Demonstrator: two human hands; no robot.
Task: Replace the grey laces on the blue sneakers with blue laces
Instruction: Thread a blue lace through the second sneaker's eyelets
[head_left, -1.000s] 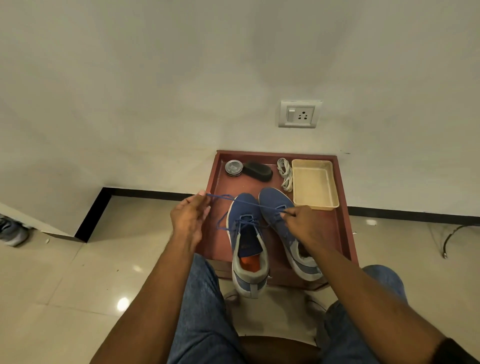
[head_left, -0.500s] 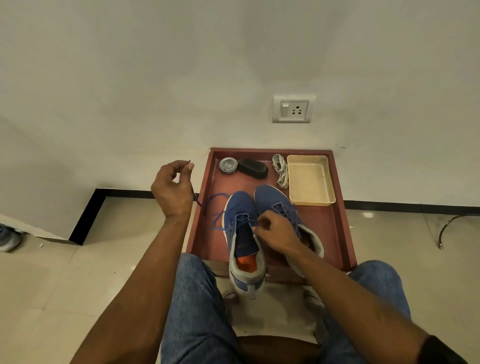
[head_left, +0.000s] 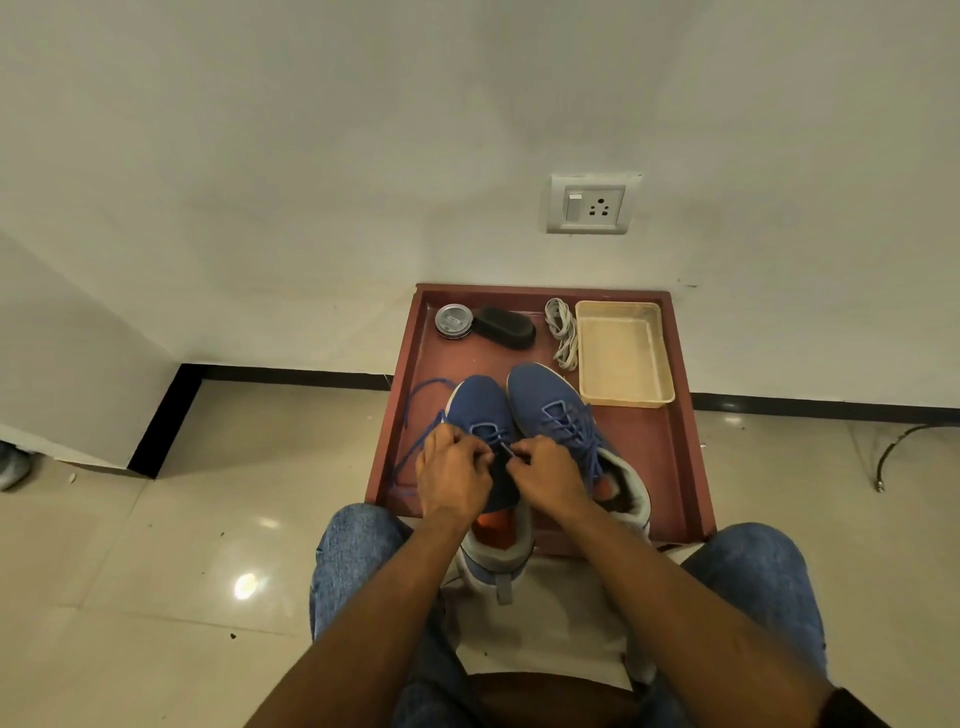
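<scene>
Your left hand (head_left: 453, 470) and right hand (head_left: 548, 475) pinch the blue lace (head_left: 415, 415) over the left sneaker (head_left: 480, 415), half-laced at the tray's (head_left: 680, 415) near edge; the right sneaker (head_left: 545, 395) looks laced, grey laces (head_left: 563, 332) discarded.

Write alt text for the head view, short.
Both hands, left hand and right hand, pinch a blue lace over the left sneaker on a red tray; grey laces lie beside a beige tray.
</scene>
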